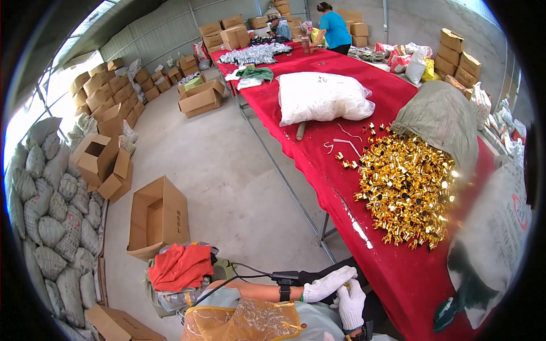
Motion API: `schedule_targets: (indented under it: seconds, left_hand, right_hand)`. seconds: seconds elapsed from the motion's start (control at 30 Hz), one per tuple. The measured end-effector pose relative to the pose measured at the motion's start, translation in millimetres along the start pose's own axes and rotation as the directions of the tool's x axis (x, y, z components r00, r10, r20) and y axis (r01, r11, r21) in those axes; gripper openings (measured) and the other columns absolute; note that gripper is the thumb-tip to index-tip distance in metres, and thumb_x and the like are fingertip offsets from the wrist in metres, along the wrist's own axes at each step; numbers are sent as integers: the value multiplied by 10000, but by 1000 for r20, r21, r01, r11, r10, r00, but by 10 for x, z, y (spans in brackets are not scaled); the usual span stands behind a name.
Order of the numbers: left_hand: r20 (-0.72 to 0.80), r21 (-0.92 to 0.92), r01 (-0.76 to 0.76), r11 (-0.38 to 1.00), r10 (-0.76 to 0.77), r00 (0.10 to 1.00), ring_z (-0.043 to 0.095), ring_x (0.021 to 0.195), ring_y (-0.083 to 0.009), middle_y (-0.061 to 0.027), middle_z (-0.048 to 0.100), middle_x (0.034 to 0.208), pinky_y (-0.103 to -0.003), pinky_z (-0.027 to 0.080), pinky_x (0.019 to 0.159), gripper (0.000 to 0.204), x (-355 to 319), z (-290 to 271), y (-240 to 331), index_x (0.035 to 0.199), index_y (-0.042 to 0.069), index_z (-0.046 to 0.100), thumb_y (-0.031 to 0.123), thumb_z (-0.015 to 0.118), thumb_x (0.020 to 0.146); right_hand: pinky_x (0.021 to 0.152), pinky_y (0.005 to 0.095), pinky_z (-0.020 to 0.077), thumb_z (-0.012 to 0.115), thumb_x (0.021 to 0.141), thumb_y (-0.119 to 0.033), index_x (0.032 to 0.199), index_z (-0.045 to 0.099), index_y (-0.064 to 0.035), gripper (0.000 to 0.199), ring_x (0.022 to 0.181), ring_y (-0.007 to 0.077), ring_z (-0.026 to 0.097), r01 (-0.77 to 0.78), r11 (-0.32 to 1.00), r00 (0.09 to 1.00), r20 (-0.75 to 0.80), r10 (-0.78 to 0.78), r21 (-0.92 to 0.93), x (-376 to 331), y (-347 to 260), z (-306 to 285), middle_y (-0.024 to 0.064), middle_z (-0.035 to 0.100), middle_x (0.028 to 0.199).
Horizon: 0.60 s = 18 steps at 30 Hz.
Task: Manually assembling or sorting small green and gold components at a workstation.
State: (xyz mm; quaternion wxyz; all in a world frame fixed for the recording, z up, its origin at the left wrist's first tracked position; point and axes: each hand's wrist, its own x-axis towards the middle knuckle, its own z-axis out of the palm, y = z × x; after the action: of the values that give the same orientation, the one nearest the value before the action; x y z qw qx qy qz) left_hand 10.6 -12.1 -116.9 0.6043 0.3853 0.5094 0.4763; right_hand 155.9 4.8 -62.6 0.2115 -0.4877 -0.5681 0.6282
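My left hand [331,284], in a white knit glove, meets my right hand [351,306], gloved the same way, over my lap beside the table's near edge. Both are closed, with fingertips together around a small gold-coloured piece [347,285] that is mostly hidden by the gloves. On the red-covered table [318,165] lies a large heap of shiny gold metal-looking pieces [404,187], some showing dark insides. A grey-green woven sack [441,122] lies at the heap's far side, its mouth toward the pieces.
A stuffed white bag [324,98] lies farther up the table, beyond some white strips. A white sack [492,238] stands at the right edge. An open carton [162,219] and red cloth [181,267] are at my left. Two people work at the far end near silvery pieces [256,54].
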Motion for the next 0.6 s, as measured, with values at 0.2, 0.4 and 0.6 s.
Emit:
schedule_targets:
  seconds: [0.2, 0.4, 0.6]
  left_hand:
    - [33, -420, 153, 895, -153, 988, 574, 1091, -109, -15, 636, 1191, -287, 486, 1004, 479, -34, 15, 13, 1297, 79, 636, 502, 457, 1162]
    - [105, -567, 262, 781, -247, 963, 609, 960, -112, -10, 668, 1079, -289, 523, 853, 482, 12, -55, 32, 1202, 95, 660, 529, 457, 1155]
    - [67, -494, 332, 804, -345, 936, 628, 947, -111, 4, 672, 1040, -280, 536, 804, 483, -39, -21, 127, 1192, 120, 668, 549, 451, 1151]
  right_hand:
    - [517, 314, 600, 636, 999, -97, 1251, 620, 30, 283, 619, 125, 659, 87, 992, 993, -81, -80, 91, -12, 41, -4, 96, 690, 846]
    - [716, 438, 589, 720, 891, -51, 1374, 612, -44, 496, 798, 325, 719, 475, 606, 802, 29, -597, -638, -54, -136, -45, 155, 681, 976]
    - [704, 479, 554, 728, 882, -96, 1292, 637, -63, 421, 825, 382, 690, 533, 471, 774, 181, -606, -703, -13, -46, -117, 166, 660, 1013]
